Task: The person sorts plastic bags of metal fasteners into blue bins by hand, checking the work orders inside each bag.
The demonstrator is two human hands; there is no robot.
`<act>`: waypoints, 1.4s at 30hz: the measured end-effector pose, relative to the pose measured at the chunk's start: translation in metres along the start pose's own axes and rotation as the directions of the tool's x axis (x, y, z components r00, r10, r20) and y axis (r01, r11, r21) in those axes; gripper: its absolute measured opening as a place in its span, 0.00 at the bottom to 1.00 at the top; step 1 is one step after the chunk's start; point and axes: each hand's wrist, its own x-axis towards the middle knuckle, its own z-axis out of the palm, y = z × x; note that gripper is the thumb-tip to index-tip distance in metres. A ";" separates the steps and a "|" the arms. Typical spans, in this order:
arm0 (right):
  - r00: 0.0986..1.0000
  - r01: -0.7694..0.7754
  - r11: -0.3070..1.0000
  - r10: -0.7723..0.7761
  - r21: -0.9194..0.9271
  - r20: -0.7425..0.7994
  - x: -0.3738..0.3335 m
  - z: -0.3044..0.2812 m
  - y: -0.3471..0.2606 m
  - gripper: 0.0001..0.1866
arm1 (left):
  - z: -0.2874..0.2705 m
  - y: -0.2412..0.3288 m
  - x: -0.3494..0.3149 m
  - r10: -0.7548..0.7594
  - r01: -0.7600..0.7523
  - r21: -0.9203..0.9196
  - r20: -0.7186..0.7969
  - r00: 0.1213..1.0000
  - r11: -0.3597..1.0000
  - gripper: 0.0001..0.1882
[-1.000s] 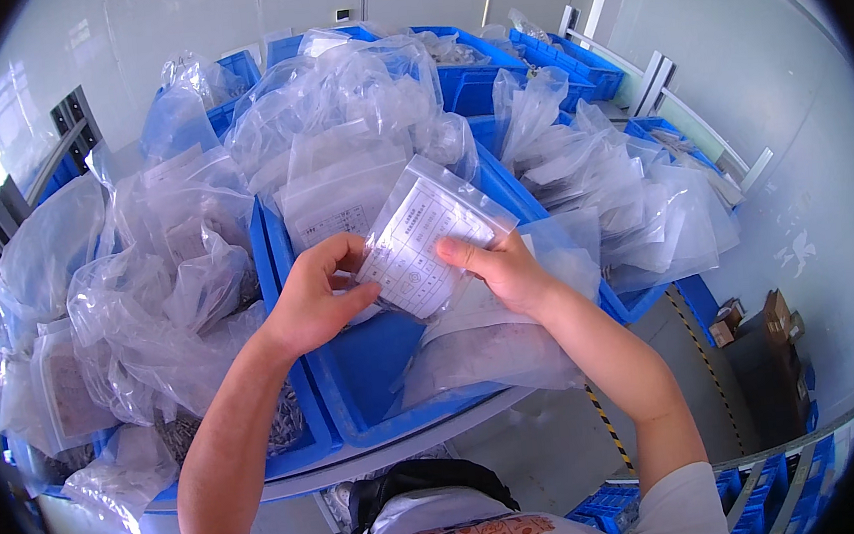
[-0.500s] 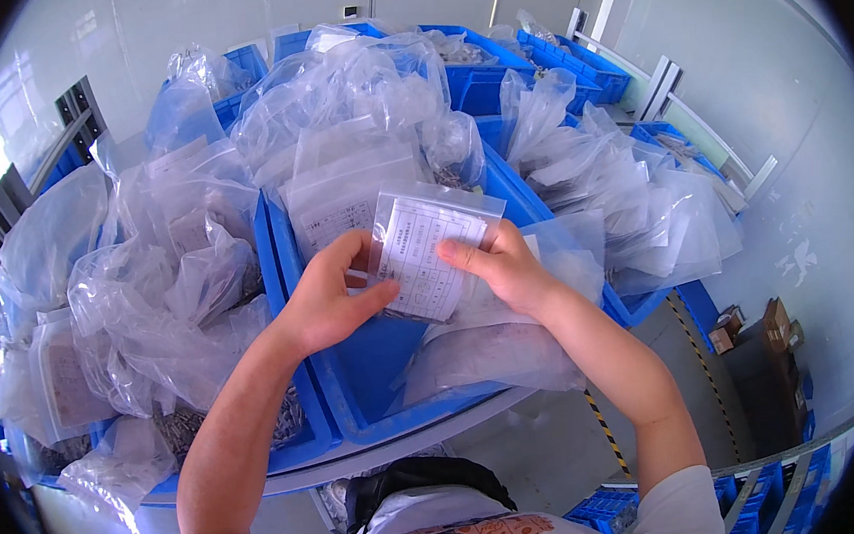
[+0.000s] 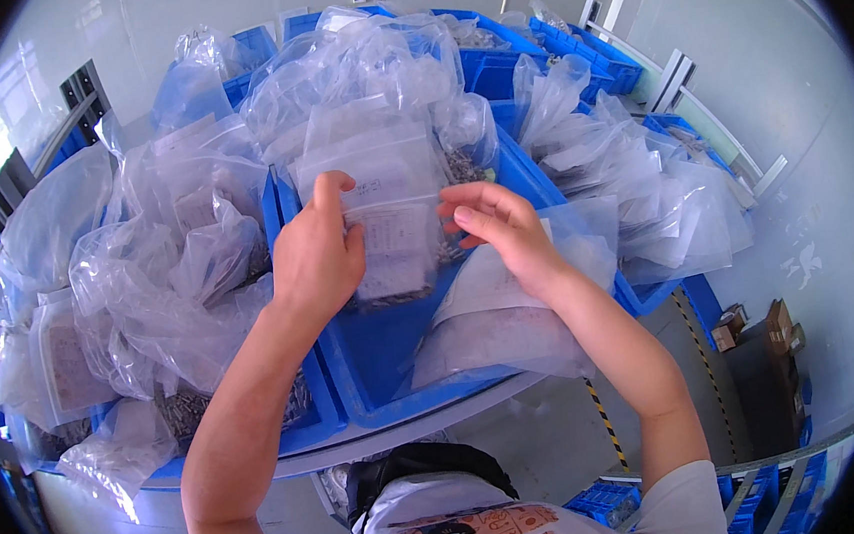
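Left hand (image 3: pixel 316 238): your thumb and forefinger stand apart at the left side of the small bag (image 3: pixel 393 260), contact unclear | Right hand (image 3: pixel 499 226): your fingers are parted by its far right corner, seemingly flanking to steady it | Small bag: in the blue bin (image 3: pixel 378 351), nearer its left edge, label (image 3: pixel 396 231) up, presumably for readability

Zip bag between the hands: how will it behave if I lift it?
The bag is probably floppy, being clear plastic film. Dark contents along its lower edge suggest it may sag there. The printed label might stiffen its middle.
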 end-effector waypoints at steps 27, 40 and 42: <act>0.699 0.487 0.251 -0.687 -0.836 0.201 -0.070 -0.052 -0.054 0.32 | 0.012 0.019 -0.011 0.000 0.499 -0.519 0.693 0.721 0.694 0.10; 0.920 0.382 0.069 0.067 -0.922 0.386 -0.036 -0.015 -0.048 0.29 | 0.008 -0.003 0.007 -0.320 0.460 -0.886 0.420 0.849 0.060 0.14; 0.793 0.503 -0.088 -0.349 -0.860 0.500 -0.033 -0.012 -0.041 0.28 | -0.003 0.009 0.003 -0.219 0.436 -0.871 0.391 0.894 0.227 0.16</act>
